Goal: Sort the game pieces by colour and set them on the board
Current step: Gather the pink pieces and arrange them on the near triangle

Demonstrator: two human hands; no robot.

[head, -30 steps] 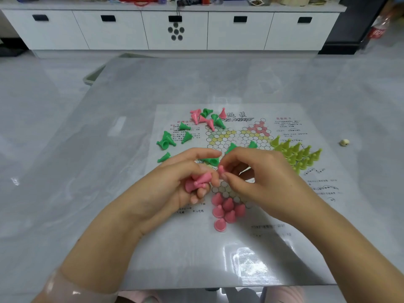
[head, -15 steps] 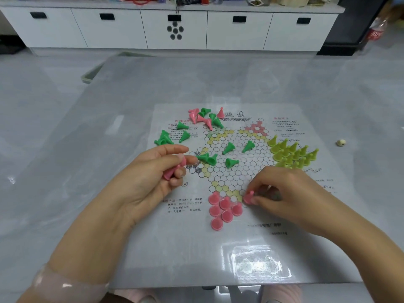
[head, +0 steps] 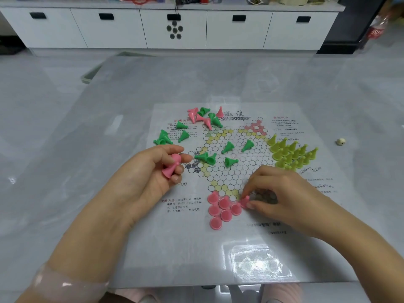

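My right hand [head: 282,193] pinches a pink piece [head: 244,201] down on the board [head: 240,248], just beside the other pink ones [head: 220,209]. My left hand [head: 150,171] holds more pink pieces [head: 171,166] in curled fingers.

A white cabinet [head: 175,29] stands behind the table [head: 65,171]; perhaps a bottle [head: 376,29] beside.

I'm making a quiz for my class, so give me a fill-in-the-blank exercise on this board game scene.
1. The left hand holds spare pieces of the colour ____.
2. The right hand sets a pink piece beside the pink group at the board's ____ edge.
3. The standing yellow pieces are grouped on the board's ____ side.

Missing words: pink; near; right
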